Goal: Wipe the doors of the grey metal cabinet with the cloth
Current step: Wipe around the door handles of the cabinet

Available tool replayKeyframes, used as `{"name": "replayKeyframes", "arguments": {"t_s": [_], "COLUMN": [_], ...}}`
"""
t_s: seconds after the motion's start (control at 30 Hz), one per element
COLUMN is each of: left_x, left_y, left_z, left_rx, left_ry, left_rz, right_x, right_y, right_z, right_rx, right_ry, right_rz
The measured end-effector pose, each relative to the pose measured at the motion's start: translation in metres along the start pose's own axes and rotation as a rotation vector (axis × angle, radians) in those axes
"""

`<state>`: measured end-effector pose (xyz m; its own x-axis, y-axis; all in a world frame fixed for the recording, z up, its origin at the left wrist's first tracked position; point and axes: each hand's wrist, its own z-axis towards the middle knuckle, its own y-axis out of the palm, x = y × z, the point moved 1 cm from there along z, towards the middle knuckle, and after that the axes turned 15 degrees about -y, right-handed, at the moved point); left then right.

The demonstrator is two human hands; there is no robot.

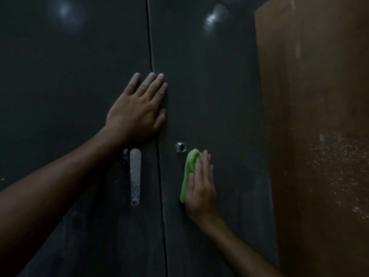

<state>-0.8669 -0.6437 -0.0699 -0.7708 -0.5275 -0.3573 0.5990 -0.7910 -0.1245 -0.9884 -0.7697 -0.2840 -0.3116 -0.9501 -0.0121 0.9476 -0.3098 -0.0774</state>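
Note:
Two dark grey metal cabinet doors fill the view, the left door (69, 86) and the right door (215, 80), split by a vertical seam. My left hand (137, 108) lies flat with fingers spread across the seam, just above a chrome lever handle (134, 174). My right hand (200, 188) presses a bright green cloth (188, 170) against the right door, just below a round chrome lock (181, 147). Most of the cloth is hidden under my palm; its left edge and top show.
A brown wall (319, 116) with pale speckles and scuffs stands close on the right of the cabinet. Dusty smears mark the lower part of both doors. Light reflections show near the top of each door.

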Motion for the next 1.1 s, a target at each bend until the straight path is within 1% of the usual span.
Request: {"name": "replayKeyframes", "arguments": {"t_s": [0.03, 0.13, 0.2, 0.27, 0.37, 0.4, 0.43, 0.47, 0.53, 0.57, 0.6, 0.63, 0.67, 0.73, 0.8, 0.83, 0.87, 0.9, 0.97, 1.0, 1.03, 1.07, 1.1], "left_x": [0.0, 0.0, -0.001, -0.001, 0.0, 0.0, 0.0, -0.001, -0.001, -0.001, -0.001, -0.001, -0.002, -0.002, -0.002, -0.001, -0.001, -0.001, 0.0, 0.0, 0.001, 0.001, 0.001], "left_y": [0.0, 0.001, 0.002, 0.003, 0.003, 0.003, 0.003, 0.003, 0.004, 0.004, 0.004, 0.004, 0.003, 0.003, 0.002, 0.003, 0.003, 0.003, 0.004, 0.004, 0.003, 0.003, 0.004], "left_z": [0.0, 0.001, 0.001, 0.001, 0.001, 0.001, 0.001, 0.001, 0.001, 0.002, 0.002, 0.002, 0.001, 0.0, 0.0, 0.0, -0.001, -0.001, -0.001, 0.0, 0.001, 0.001, 0.001], "left_rx": [-0.001, -0.002, -0.005, -0.005, 0.0, 0.001, 0.005, 0.01, 0.008, 0.005, 0.004, 0.003, 0.003, 0.005, -0.001, 0.0, 0.005, 0.01, 0.012, 0.012, 0.012, 0.012, 0.013], "left_ry": [-0.003, 0.004, 0.009, 0.013, 0.014, 0.013, 0.009, 0.007, 0.006, 0.006, 0.005, 0.006, 0.009, 0.011, 0.015, 0.012, 0.01, 0.011, 0.009, 0.01, 0.011, 0.013, 0.011], "left_rz": [0.003, 0.008, 0.015, 0.019, 0.014, 0.011, 0.012, 0.014, 0.017, 0.014, 0.017, 0.023, 0.027, 0.02, 0.015, 0.017, 0.018, 0.017, 0.012, 0.009, 0.005, 0.002, 0.002], "right_x": [0.007, 0.0, -0.018, -0.023, -0.006, 0.006, 0.018, 0.026, 0.029, 0.022, 0.01, -0.004, -0.014, -0.019, 0.013, 0.035, 0.057, 0.078, 0.118, 0.13, 0.133, 0.125, 0.109], "right_y": [-0.002, -0.005, 0.003, 0.006, -0.001, -0.005, -0.009, -0.012, -0.011, -0.008, -0.003, 0.002, 0.007, 0.013, 0.005, -0.001, -0.009, -0.015, -0.029, -0.033, -0.035, -0.032, -0.029], "right_z": [0.008, 0.068, 0.086, 0.065, 0.0, -0.015, -0.02, -0.015, 0.015, 0.031, 0.042, 0.043, 0.034, -0.009, -0.043, -0.046, -0.04, -0.026, 0.019, 0.042, 0.06, 0.067, 0.064], "right_rx": [-0.003, 0.104, 0.107, 0.107, -0.001, -0.051, -0.069, -0.05, 0.056, 0.108, 0.141, 0.152, 0.143, 0.07, 0.012, 0.001, 0.017, 0.062, 0.211, 0.265, 0.288, 0.282, 0.261], "right_ry": [0.03, 0.149, 0.066, -0.028, -0.226, -0.275, -0.276, -0.227, 0.0, 0.109, 0.153, 0.133, 0.065, -0.122, -0.247, -0.235, -0.151, -0.005, 0.352, 0.492, 0.561, 0.535, 0.433], "right_rz": [0.018, 0.096, 0.123, 0.127, 0.04, 0.0, -0.016, -0.019, 0.018, 0.036, 0.036, 0.038, 0.043, 0.011, -0.064, -0.084, -0.089, -0.063, -0.009, -0.007, -0.013, -0.028, -0.019]}}
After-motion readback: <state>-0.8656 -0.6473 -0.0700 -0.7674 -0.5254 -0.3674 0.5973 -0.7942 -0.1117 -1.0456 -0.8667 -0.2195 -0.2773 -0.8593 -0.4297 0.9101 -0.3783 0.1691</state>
